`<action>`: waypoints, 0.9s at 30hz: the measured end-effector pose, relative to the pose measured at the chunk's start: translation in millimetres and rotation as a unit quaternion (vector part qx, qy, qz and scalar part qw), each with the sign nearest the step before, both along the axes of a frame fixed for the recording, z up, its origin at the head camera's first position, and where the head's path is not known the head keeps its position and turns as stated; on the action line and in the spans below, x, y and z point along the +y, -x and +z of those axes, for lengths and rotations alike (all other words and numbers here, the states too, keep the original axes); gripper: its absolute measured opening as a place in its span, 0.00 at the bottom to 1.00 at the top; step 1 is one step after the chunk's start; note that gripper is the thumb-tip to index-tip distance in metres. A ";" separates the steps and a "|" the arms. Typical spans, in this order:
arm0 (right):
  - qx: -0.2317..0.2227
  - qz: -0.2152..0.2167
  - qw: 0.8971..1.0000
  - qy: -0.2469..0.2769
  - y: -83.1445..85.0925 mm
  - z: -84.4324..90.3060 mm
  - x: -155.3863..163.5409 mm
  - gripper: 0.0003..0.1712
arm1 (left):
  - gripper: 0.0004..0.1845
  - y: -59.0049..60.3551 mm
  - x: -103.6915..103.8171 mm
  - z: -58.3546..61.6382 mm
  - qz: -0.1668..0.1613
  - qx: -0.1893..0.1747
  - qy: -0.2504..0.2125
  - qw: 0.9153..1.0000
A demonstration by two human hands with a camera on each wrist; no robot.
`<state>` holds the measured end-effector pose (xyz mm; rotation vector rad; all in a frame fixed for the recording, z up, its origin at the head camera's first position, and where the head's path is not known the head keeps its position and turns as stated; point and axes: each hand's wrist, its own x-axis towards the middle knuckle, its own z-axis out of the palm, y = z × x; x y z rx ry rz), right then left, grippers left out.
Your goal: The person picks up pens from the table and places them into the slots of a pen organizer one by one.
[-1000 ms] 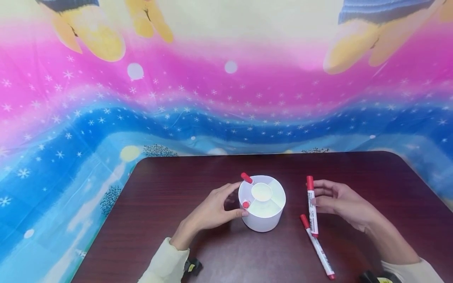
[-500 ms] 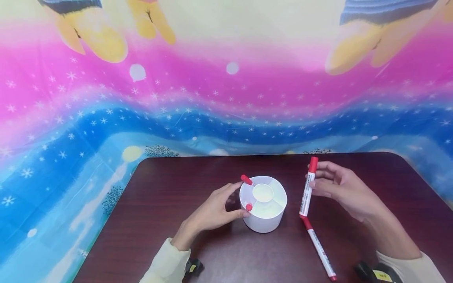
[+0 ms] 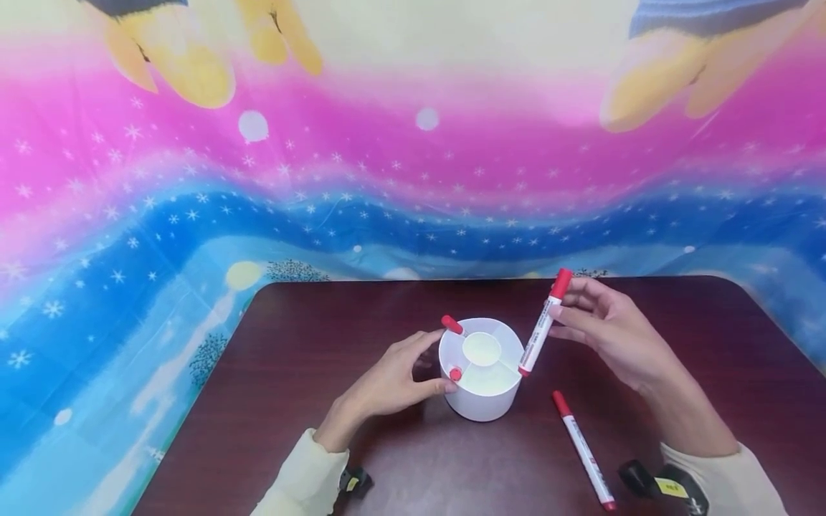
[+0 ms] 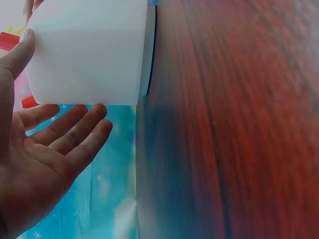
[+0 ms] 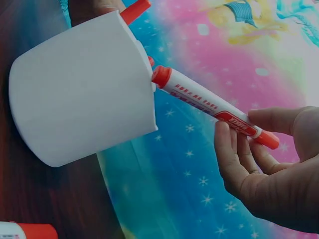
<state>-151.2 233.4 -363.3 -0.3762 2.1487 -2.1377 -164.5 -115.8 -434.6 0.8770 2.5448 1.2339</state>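
Observation:
A white round holder (image 3: pixel 480 401) (image 4: pixel 89 50) (image 5: pixel 79 89) with divided compartments stands on the dark wooden table (image 3: pixel 310 337). Two red-capped markers (image 3: pixel 452 325) stand in its left side. My left hand (image 3: pixel 434 362) (image 4: pixel 55 144) rests against the holder's left wall, thumb touching and fingers relaxed. My right hand (image 3: pixel 558 309) (image 5: pixel 239 130) pinches a white marker with red ends (image 3: pixel 540 326) (image 5: pixel 209 102) near its upper cap. The marker is tilted, and its lower end is at the holder's right rim. Another marker (image 3: pixel 581 448) (image 5: pixel 30 231) lies on the table to the holder's right.
A bright pink, blue and yellow patterned cloth (image 3: pixel 413 179) hangs behind the table and drapes around its left and right sides. Wrist straps (image 3: pixel 351 484) show at the near edge.
My right hand lifted one marker off the table, carried it left and tilted it until its lower end reached the holder's right rim. The left hand stayed on the holder.

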 end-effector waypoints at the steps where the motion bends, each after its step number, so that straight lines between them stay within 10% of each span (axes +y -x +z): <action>1: 0.002 -0.005 1.000 0.005 -0.2 -0.8 0.1 0.19 | 0.44 0.3 -0.1 0.1 -0.001 0.000 0.001 1.000; 27: 0.027 -0.048 0.993 -0.103 0.9 -11.1 -17.2 0.18 | 0.44 1.1 0.3 -1.3 -0.002 0.007 -0.003 1.000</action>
